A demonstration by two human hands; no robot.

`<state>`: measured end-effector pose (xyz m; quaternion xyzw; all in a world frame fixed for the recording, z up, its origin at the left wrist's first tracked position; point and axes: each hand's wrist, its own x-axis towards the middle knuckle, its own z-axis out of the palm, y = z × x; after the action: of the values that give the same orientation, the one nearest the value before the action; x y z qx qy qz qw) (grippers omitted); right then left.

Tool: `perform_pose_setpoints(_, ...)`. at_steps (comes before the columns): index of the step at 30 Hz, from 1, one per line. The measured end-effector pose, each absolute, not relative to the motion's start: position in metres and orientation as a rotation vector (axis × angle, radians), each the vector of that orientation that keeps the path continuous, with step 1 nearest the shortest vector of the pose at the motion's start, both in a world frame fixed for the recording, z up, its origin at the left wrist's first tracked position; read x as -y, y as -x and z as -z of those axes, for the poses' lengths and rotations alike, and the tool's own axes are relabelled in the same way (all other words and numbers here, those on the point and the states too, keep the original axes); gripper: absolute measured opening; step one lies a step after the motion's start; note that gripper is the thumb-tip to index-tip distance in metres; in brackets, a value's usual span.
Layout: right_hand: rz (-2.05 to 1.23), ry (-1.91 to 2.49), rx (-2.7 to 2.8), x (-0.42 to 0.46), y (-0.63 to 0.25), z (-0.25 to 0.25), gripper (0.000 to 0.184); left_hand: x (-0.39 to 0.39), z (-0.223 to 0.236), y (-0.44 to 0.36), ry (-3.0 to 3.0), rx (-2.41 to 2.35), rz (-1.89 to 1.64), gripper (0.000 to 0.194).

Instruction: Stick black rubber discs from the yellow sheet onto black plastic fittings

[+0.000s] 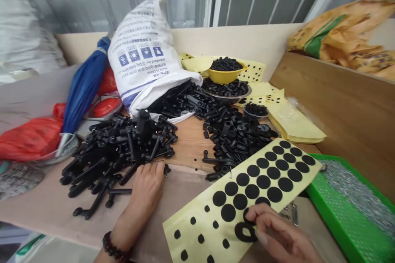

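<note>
My left hand (147,187) rests on the table at the near edge of a heap of black crank handles (123,144). Its fingers are curled round a black crank handle (167,169); only a short end shows past the fingertips. At lower right, my right hand (277,232) pinches a black ring-shaped sticker (245,232) by its right edge. Beneath it lies a yellow sticker sheet (197,213) with rows of round black discs. Small black dots remain at the sheet's near end, where larger rings are gone.
A white sack (142,53) spills black parts at the back. Small black pieces (231,135) lie in a heap, near a yellow bowl (225,76) and stacked yellow sheets (293,121). A green tray (333,218) of metal bits stands right. A blue umbrella (86,82) leans left.
</note>
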<state>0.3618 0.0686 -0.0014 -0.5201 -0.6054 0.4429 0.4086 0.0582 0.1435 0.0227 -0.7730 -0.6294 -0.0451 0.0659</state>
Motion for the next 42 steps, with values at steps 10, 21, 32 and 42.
perform_pose_setpoints(10, -1.39, 1.129, 1.154, -0.088, -0.333, -0.018, 0.024, -0.123, -0.02, -0.131, 3.074, 2.757, 1.945, 0.044)
perform_pose_setpoints(21, -1.456, 1.178, 1.074, -0.093, -0.327, -0.009, 0.02, -0.116, -0.013, -0.142, 3.184, 2.816, 1.677, 0.045)
perform_pose_setpoints(32, -1.432, 1.226, 1.119, -0.094, -0.324, -0.008, 0.018, -0.113, -0.011, -0.141, 3.323, 2.692, 1.478, 0.047)
perform_pose_setpoints(42, -1.396, 1.235, 1.157, -0.095, -0.323, -0.009, 0.016, -0.11, -0.013, -0.138, 3.377, 2.682, 1.337, 0.044)
